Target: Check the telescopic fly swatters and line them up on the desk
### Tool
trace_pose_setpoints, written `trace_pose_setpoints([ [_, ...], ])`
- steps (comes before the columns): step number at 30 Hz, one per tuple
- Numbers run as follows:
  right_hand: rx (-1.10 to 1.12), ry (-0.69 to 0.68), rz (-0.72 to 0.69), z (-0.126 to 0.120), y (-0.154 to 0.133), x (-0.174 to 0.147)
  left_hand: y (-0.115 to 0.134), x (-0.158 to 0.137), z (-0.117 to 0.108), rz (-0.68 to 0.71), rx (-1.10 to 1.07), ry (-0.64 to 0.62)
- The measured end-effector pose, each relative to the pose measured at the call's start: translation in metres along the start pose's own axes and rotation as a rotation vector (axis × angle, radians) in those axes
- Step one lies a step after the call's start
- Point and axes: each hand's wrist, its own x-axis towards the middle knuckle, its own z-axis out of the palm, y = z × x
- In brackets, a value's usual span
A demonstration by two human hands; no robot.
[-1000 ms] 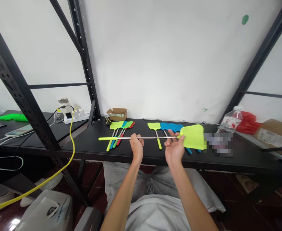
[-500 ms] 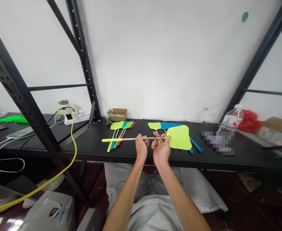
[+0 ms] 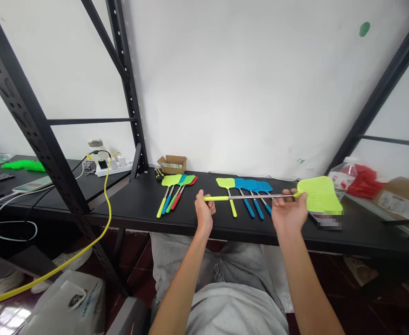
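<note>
A yellow-green fly swatter with a thin metal shaft is held level above the black table. My left hand is closed on the end of its yellow-green handle. My right hand pinches the shaft close to the perforated head. Beneath the shaft, another yellow-green fly swatter lies on the table, beside several blue fly swatters. To the left is a fanned group with a yellow-green swatter, a blue one, a green one and a red swatter.
A small open cardboard box and a tape measure sit near the wall. At right stand a plastic bottle, red plastic and a larger carton. A yellow cable hangs at the left, by black rack posts.
The held swatter has moved right. My left hand has gone from the shaft to the handle's end, and my right hand has moved right along with the head, away from the left.
</note>
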Motion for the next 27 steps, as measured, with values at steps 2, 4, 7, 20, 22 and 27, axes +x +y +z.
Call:
trace_pose_setpoints([
  [2,-0.025,-0.007,-0.015,-0.005,-0.011,0.005,-0.002,0.0,0.0,0.019,0.019,-0.011],
  [4,-0.051,-0.014,-0.021,-0.006,-0.015,0.006,-0.004,0.0,-0.001,0.017,0.045,-0.027],
  [7,-0.075,-0.027,-0.021,-0.004,-0.014,0.003,-0.006,0.0,-0.002,-0.004,0.054,-0.028],
  [20,-0.082,-0.063,-0.099,0.007,-0.008,-0.006,-0.002,0.001,-0.002,-0.045,0.169,-0.065],
  [22,-0.078,-0.063,-0.103,0.009,-0.006,-0.006,-0.001,0.001,-0.003,-0.046,0.184,-0.069],
  [27,-0.076,-0.076,-0.08,0.018,0.017,-0.014,-0.003,-0.002,-0.001,-0.045,0.321,-0.061],
])
